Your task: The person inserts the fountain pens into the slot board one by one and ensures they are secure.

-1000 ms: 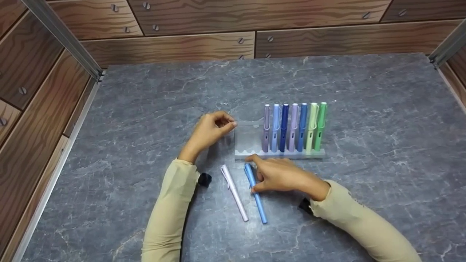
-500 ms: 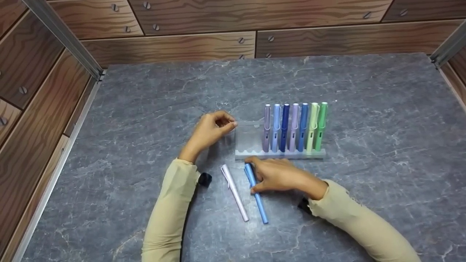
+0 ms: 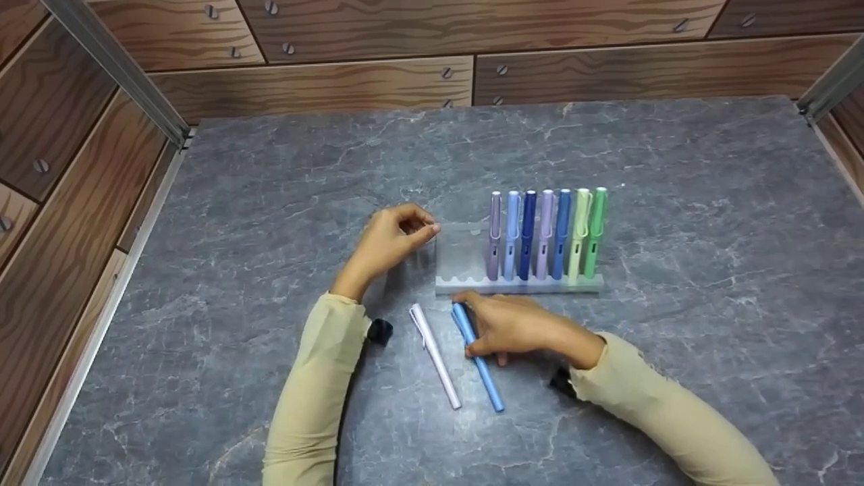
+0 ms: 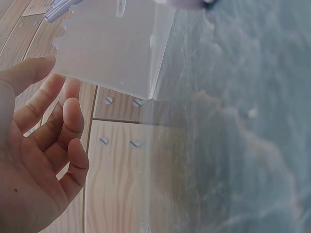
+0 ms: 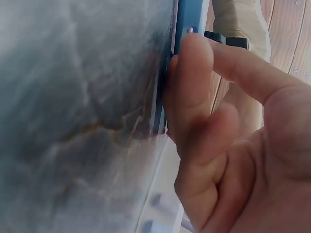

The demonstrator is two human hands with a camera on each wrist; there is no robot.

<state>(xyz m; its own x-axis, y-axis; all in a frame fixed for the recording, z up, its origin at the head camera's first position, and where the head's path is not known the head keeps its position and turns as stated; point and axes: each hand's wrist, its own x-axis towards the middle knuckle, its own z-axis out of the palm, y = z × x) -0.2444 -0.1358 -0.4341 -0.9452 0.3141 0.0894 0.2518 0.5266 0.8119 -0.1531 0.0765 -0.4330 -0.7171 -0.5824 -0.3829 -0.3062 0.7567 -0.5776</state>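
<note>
A clear pen stand (image 3: 461, 253) holds a row of upright pens on its right part. My left hand (image 3: 391, 239) pinches the stand's upper left edge between thumb and index finger; in the left wrist view, the fingertips (image 4: 47, 62) meet the edge of the clear panel (image 4: 112, 53). In front of the stand, my right hand (image 3: 520, 324) holds a blue pen (image 3: 487, 385) near its capped end, thumb on the near side and index finger by the cap's tip. A pale lilac pen (image 3: 435, 358) lies on the table, left of the blue one. The right wrist view shows part of the blue pen (image 5: 189, 17) beside the fingers.
The pens in the stand run from a purple pen (image 3: 495, 236) through blues to a green pen (image 3: 595, 233). Scalloped notches (image 3: 462, 280) show along the base at left. Wood-patterned walls (image 3: 310, 88) border the grey marbled table (image 3: 709, 236).
The blue pen's lower end has swung slightly to the right under the right hand, and a fingertip now shows below that hand. The left hand and the stand have stayed put.
</note>
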